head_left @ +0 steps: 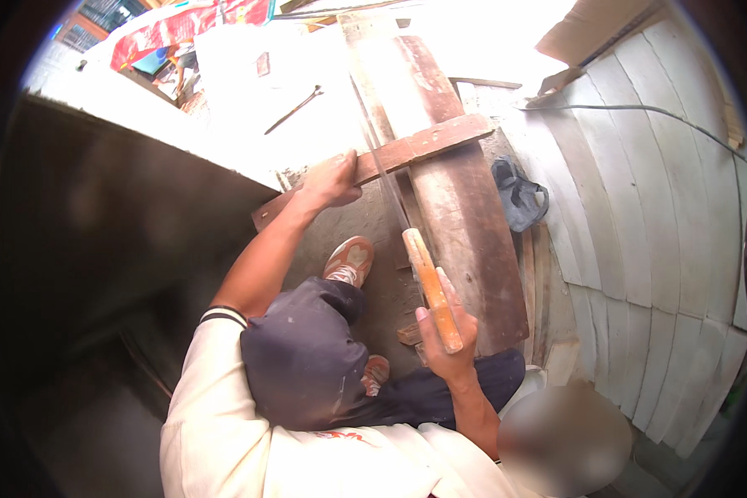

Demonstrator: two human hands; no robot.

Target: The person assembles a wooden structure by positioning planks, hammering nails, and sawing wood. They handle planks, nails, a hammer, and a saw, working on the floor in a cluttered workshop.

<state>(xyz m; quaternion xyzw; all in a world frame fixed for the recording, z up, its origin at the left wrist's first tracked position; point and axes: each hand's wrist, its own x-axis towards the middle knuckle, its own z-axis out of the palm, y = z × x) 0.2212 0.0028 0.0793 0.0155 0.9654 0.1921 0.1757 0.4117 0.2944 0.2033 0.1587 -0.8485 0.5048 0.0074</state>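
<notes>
My right hand point(451, 342) is wrapped round the wooden handle point(430, 282) of a handsaw, whose thin blade point(394, 192), seen nearly edge-on, runs up and away from me. The blade crosses a narrow reddish-brown plank point(427, 143); how deep it sits in the wood I cannot tell. My left hand point(332, 180) is closed over that plank, left of the blade. The plank lies crosswise over a long, wide wooden board point(473, 241), and its left end reaches past my left hand.
A dark crumpled bag point(519, 195) lies right of the wide board. Overlapping pale panels point(639, 199) line the right side, with a cable point(639, 107) across them. A dark wall point(124, 191) stands at left. A thin rod-like tool point(294, 109) lies on the bright ground ahead.
</notes>
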